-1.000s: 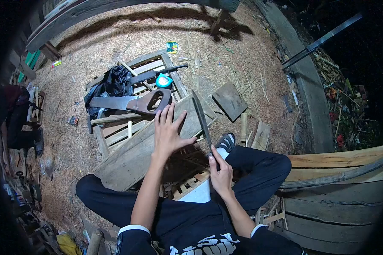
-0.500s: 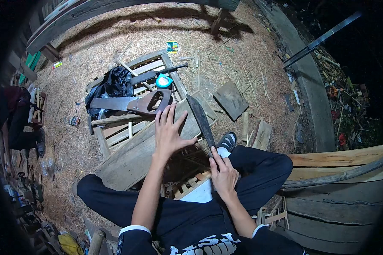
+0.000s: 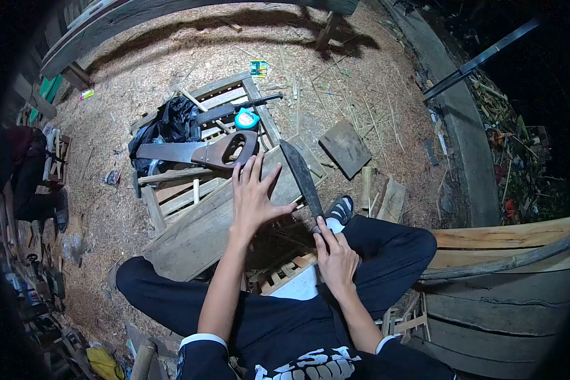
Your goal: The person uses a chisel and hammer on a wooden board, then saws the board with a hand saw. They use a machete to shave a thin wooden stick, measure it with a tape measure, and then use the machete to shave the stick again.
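Observation:
My left hand lies with spread fingers on a wide wooden plank across the front of me, its thumb stretched to the right. In my right hand is the handle of a machete, index finger laid along its back. The dark blade points away from me, its tip over the plank's far end. Just beyond my left fingertips rests a handsaw with a brown handle. Above that handle sit a turquoise tape measure and a second large knife.
The tools lie on a slatted wooden frame beside a black plastic bag. A square wood block is on the shavings-covered ground to the right. Large boards lean at lower right. Another person's leg shows at far left.
Almost nothing differs; the whole view has shifted very slightly. Both hands keep the same hold and place.

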A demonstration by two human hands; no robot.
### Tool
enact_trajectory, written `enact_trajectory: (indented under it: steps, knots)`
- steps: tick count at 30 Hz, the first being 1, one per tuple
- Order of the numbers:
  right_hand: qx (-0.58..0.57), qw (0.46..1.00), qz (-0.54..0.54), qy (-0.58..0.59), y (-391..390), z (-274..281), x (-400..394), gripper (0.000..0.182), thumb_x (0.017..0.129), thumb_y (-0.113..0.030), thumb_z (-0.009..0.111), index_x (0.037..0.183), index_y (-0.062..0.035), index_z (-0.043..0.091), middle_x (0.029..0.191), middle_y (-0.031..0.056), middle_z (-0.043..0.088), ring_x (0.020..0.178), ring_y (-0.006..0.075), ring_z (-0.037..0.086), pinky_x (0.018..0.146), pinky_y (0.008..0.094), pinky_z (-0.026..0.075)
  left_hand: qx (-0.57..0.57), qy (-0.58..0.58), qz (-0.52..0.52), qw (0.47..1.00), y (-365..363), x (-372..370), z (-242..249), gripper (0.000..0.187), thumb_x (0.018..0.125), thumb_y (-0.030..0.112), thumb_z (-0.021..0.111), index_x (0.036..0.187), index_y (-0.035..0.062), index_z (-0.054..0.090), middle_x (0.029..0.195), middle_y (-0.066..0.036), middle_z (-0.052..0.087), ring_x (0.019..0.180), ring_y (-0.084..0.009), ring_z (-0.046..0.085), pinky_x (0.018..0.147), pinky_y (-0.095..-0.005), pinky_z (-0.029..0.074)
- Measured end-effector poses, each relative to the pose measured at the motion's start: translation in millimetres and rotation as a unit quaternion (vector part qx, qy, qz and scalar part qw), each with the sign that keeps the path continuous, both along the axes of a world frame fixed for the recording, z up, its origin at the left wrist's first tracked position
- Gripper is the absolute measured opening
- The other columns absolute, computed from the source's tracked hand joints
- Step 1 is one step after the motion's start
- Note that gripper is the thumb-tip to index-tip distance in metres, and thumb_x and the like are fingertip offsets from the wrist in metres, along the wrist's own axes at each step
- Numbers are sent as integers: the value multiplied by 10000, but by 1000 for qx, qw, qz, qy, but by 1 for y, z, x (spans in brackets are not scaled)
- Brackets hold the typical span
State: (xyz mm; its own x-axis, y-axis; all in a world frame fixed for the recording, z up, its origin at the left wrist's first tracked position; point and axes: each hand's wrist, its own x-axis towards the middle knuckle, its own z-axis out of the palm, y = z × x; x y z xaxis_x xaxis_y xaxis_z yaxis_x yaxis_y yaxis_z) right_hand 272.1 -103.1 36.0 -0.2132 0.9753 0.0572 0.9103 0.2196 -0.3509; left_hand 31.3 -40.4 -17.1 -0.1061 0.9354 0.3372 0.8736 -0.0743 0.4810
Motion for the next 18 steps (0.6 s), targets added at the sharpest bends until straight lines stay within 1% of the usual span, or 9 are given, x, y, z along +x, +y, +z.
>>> enact_trajectory:
  steps: [2,5,8,13,15,16,18]
  knots:
    - [-4,1000,3,-5,2,-2,2,417,1018,-313,697,1434,-308,680,884,134,681,691,367,690,590,467,522,11,2,0,1000,5,-1,1,994,595,661,862,1444,189,654,1629,-217,418,1505,-377,370,1272,-580,174]
    - [34,999,13,7,11,-23,5,422,1023,-319,690,1445,-322,670,858,135,667,689,371,686,592,468,517,9,-1,5,1000,2,3,-2,1008,584,667,864,1445,184,661,1624,-212,431,1508,-371,373,1273,-559,176]
    - [12,1000,7,10,9,-23,4,434,1024,-328,687,1458,-320,660,857,142,668,696,374,688,596,469,518,-8,13,14,1000,4,1,2,1000,591,641,863,1450,175,649,1632,-204,422,1502,-367,375,1269,-554,185]
    - [-23,1000,-4,20,12,-19,2,427,1032,-355,671,1456,-306,663,878,147,687,730,373,700,623,476,526,1,9,11,1000,4,1,1,1006,584,630,870,1454,177,646,1629,-199,426,1505,-364,371,1268,-550,188]
    - [-10,994,-9,112,14,-23,5,410,1034,-366,666,1439,-309,678,894,138,705,755,367,710,642,472,535,-6,8,12,1000,2,2,1,1006,581,628,872,1452,177,648,1627,-198,429,1505,-364,371,1268,-551,189]
    - [-11,994,-11,111,14,-27,6,410,1034,-366,666,1439,-309,678,894,138,705,755,367,710,642,472,535,-8,10,13,1000,2,3,1,1003,579,629,873,1447,178,653,1626,-198,430,1503,-364,373,1268,-551,190]
    - [66,978,21,198,18,-35,3,424,1034,-359,672,1457,-335,661,780,134,618,627,375,650,572,475,512,-6,17,17,1000,5,2,3,1000,576,630,874,1441,178,658,1625,-197,431,1502,-364,375,1268,-552,192]
